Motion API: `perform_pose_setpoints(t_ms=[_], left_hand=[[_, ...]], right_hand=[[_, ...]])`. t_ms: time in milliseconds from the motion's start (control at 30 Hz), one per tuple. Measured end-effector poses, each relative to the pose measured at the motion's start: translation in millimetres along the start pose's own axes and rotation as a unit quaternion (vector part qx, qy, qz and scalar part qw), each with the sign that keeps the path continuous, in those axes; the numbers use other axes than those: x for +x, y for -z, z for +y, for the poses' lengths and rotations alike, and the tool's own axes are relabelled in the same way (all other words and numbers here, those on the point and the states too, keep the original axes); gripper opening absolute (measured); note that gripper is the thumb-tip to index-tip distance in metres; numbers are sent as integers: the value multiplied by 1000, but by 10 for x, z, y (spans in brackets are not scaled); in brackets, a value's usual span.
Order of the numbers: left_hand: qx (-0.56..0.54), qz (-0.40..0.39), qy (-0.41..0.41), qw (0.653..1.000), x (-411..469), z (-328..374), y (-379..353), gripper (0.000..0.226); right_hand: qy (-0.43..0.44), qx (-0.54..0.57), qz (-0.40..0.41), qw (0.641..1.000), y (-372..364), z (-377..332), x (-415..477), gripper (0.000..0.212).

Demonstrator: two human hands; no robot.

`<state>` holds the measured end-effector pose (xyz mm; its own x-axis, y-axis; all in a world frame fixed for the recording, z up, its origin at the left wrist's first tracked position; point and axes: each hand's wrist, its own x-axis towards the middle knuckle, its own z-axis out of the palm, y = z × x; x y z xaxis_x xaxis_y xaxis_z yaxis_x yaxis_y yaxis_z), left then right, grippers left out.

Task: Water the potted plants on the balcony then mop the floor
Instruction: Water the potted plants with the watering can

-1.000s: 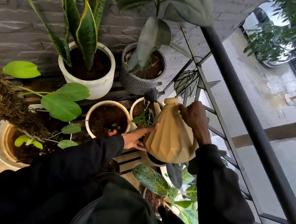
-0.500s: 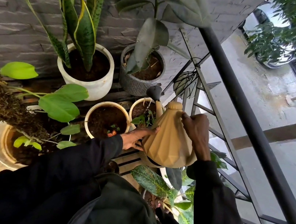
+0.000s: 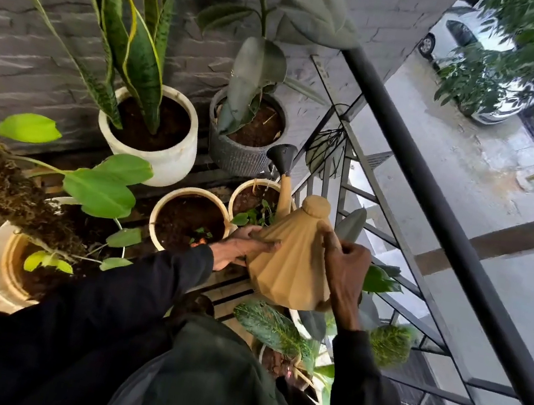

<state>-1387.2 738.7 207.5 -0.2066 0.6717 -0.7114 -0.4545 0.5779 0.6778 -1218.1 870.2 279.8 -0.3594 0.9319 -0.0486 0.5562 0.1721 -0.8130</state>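
A tan ribbed watering can (image 3: 292, 258) with a dark funnel-shaped spout head (image 3: 281, 157) is tilted over a small cream pot (image 3: 252, 196) holding a little green plant. A thin stream of water falls from the spout into that pot. My right hand (image 3: 346, 276) grips the can's handle on its right side. My left hand (image 3: 239, 248) lies flat against the can's left wall and steadies it. Beside the small pot stands another cream pot (image 3: 187, 218) of dark soil with a tiny sprout.
A white pot with a snake plant (image 3: 150, 136) and a grey ribbed pot with a rubber plant (image 3: 246, 133) stand against the brick wall. More pots (image 3: 7, 260) sit at the left. A black balcony railing (image 3: 432, 199) runs along the right, with leafy plants (image 3: 274, 328) below the can.
The watering can has shifted slightly down and right while still tilted over the small pot. Both hands keep their hold on it.
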Motion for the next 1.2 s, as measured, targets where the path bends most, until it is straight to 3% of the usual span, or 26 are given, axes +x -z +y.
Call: perform_pose_setpoints(t_ms=[200, 267, 400, 567, 700, 800, 900, 1067, 1200], left_hand=[[9, 28, -39, 999, -98, 32, -24, 111], [10, 49, -44, 998, -73, 31, -14, 125], [32, 72, -64, 995, -12, -11, 43, 138], [52, 67, -80, 993, -138, 73, 63, 110], [55, 72, -99, 991, -168, 107, 88, 126], [66, 74, -108, 989, -156, 100, 91, 110], [66, 84, -112, 988, -151, 90, 41, 99], [49, 101, -126, 986, -146, 55, -140, 108], [56, 121, -134, 982, -201, 114, -294, 99]], right_hand=[[-1, 35, 31, 999, 32, 110, -129, 71], [-8, 44, 37, 998, 31, 168, -163, 79], [36, 49, 49, 997, 30, 245, -230, 80], [62, 70, 70, 993, 15, 221, -337, 83], [69, 84, 92, 990, -20, 245, -399, 91], [73, 104, 91, 988, -6, 268, -412, 102], [66, 119, 87, 987, 48, 288, -384, 95], [54, 126, 72, 988, 230, 379, -279, 59], [50, 137, 58, 988, 376, 408, -196, 53]])
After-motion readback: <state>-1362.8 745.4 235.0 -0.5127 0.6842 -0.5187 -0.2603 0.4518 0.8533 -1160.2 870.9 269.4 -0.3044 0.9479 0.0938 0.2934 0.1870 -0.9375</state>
